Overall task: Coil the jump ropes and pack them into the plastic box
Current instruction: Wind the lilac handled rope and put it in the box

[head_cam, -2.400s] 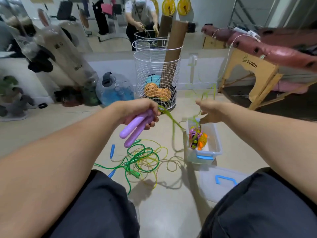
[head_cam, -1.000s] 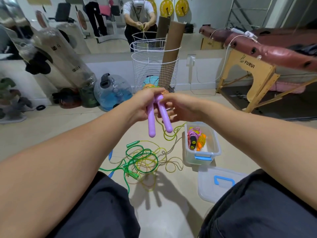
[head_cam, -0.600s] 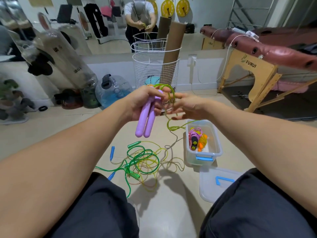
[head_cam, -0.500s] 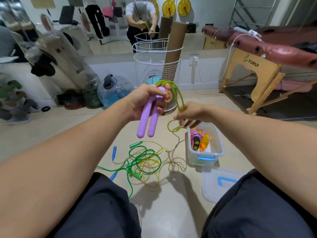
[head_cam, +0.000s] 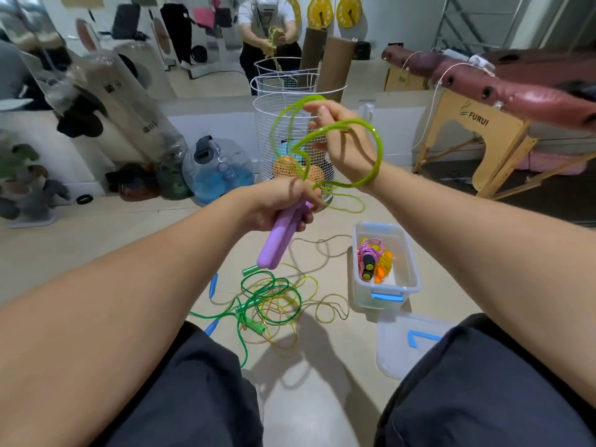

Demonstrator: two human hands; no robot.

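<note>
My left hand [head_cam: 277, 201] grips two purple jump-rope handles [head_cam: 279, 241] that point down and left. Their lime green rope [head_cam: 375, 156] rises in loops above that hand. My right hand [head_cam: 343, 143] is raised, pinching a loop of the rope between thumb and fingers, with another loop around its wrist. On the floor below lies a tangle of green and yellow jump ropes [head_cam: 274, 301] with blue and green handles. To the right sits the open clear plastic box [head_cam: 411, 269], holding coiled pink and orange ropes [head_cam: 372, 259].
The box lid [head_cam: 406, 346] with a blue handle lies on the floor by my right knee. A white wire basket [head_cam: 280, 124] with cardboard tubes stands behind my hands. A water jug [head_cam: 219, 169] is at left, a wooden bench [head_cam: 483, 137] at right.
My right hand has lifted upward with the green rope, drawing larger loops above the handles. My left hand has dropped lower and tilted the handles down-left.
</note>
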